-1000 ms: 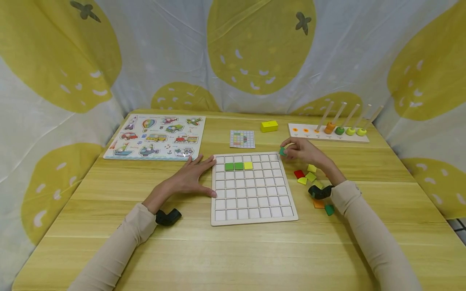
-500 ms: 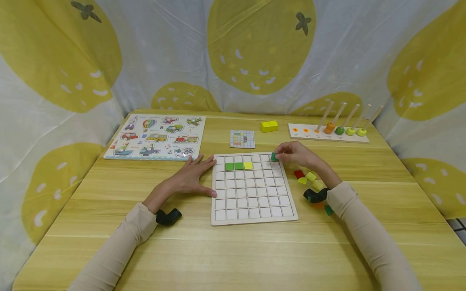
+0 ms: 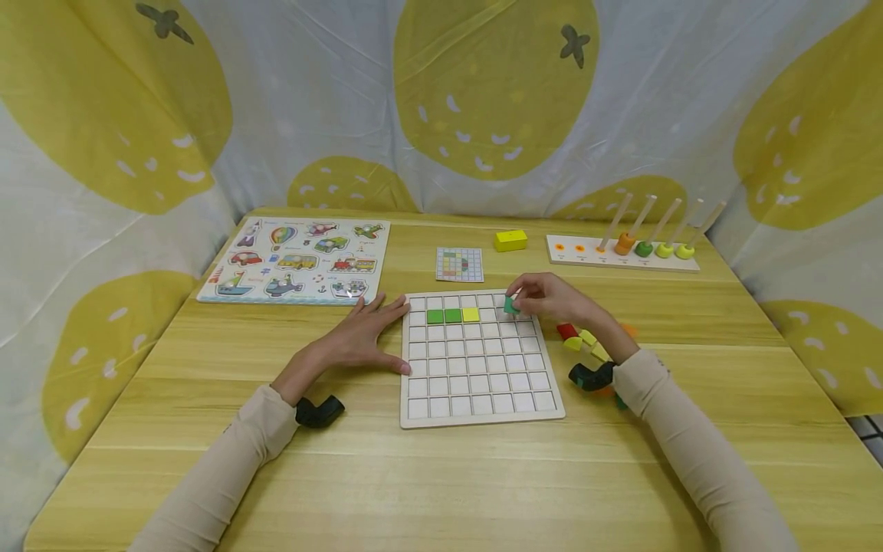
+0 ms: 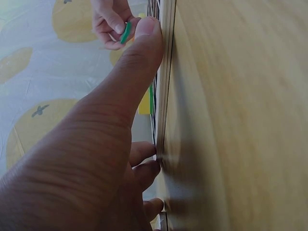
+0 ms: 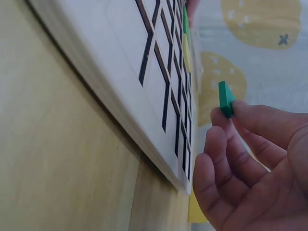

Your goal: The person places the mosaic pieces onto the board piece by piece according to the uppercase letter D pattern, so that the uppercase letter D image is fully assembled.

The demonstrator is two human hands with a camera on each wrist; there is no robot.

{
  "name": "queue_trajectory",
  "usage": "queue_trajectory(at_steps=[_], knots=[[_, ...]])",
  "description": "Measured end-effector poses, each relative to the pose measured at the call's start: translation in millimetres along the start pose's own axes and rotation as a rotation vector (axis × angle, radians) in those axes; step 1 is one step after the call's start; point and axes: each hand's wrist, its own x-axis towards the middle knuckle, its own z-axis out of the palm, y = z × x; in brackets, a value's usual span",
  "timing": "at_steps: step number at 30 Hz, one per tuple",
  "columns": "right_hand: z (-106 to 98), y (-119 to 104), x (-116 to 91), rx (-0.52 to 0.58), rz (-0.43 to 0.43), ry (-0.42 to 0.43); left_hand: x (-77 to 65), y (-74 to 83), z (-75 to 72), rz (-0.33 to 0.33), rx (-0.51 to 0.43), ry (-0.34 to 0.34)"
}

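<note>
Board (image 3: 483,420): we count three tiles (image 3: 452,315) laid | right grip (image 3: 549,297): pinching green tile (image 3: 510,306), unplaced | left grip (image 3: 357,337): spread, touching board edge | loose pieces (image 3: 572,344): apparently pending

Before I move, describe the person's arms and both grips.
The left sleeve and right sleeve are long and beige, ending in cuffs. The left wrist camera and right wrist camera are black and angular. The left grip and right grip are ungloved hands.

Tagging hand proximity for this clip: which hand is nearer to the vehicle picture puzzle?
Left. The left hand is at the near right corner of the puzzle; the right hand is farther off to the right, pinching a green tile over the grid board.
</note>
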Motion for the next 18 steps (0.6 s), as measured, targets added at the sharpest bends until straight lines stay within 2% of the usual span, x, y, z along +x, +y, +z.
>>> queue_trajectory(at_steps=[7, 18], knots=[[6, -2, 2, 0.016, 0.012, -0.032, -0.3, 0.4, 0.0, 0.008, -0.004, 0.004], [17, -5, 6, -0.039, -0.007, -0.066, 0.3, 0.1, -0.6, -0.009, -0.002, -0.008]])
